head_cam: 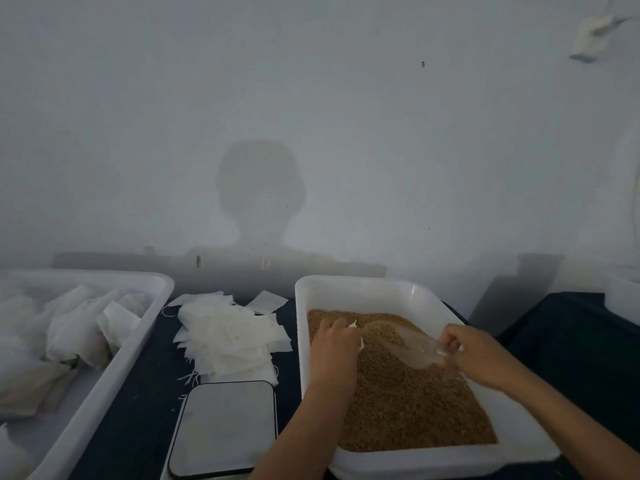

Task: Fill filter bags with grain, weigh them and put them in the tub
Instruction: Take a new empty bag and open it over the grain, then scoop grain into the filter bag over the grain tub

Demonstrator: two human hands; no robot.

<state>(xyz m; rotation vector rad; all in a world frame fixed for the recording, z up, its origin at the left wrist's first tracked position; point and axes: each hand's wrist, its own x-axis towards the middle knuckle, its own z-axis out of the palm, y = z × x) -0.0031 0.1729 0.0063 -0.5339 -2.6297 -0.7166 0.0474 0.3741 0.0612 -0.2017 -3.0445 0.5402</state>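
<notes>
Over the grain tray, the left hand pinches a filter bag just above the grain, while the right hand grips a clear scoop aimed at it. Best to hold the bag's mouth wide and tip slowly; scale and tub wait to the tray's left.

Background only

Pale wall behind table, head-and-shoulders shadow cast on it. Torn white scrap stuck upper right. Small dark speck on wall. Dark tabletop. White container cut off at right edge.
</notes>
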